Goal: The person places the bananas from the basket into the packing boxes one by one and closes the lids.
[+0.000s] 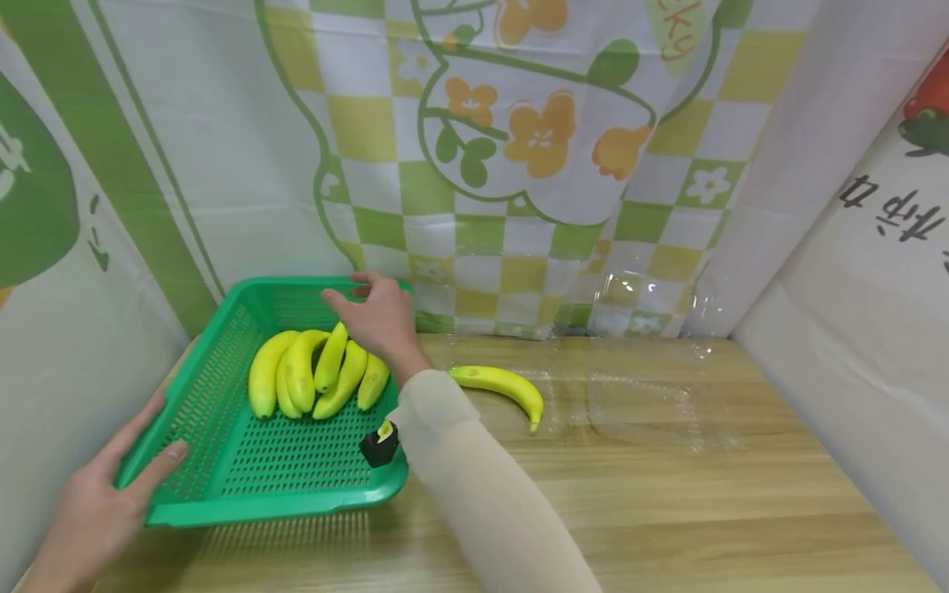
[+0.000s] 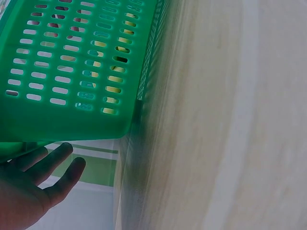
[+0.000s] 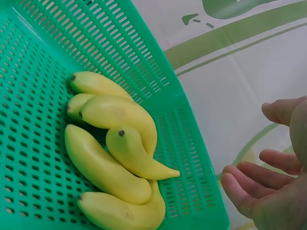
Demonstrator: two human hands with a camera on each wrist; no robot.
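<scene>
A green perforated basket (image 1: 311, 498) stands on the wooden table at the left, with several yellow bananas (image 1: 300, 371) bunched toward its back. My left hand (image 1: 104, 486) grips the basket's left rim, thumb over the inside and fingers along the outside. In the left wrist view those fingers (image 2: 72, 179) look fairly straight, and the thumb is hidden. Over the back right rim hovers my right hand (image 1: 381, 317), its fingers loosely spread around nothing. From the right wrist view, that hand (image 3: 273, 191) is beside the rim, apart from the bananas (image 3: 117, 115).
Right of the basket lies a single banana (image 1: 507, 387), apparently on clear plastic. A transparent plastic container (image 1: 645, 403) stands farther right. Behind the table (image 1: 667, 511) hangs a patterned cloth (image 1: 519, 206). A small black object (image 1: 380, 446) shows by the right cuff.
</scene>
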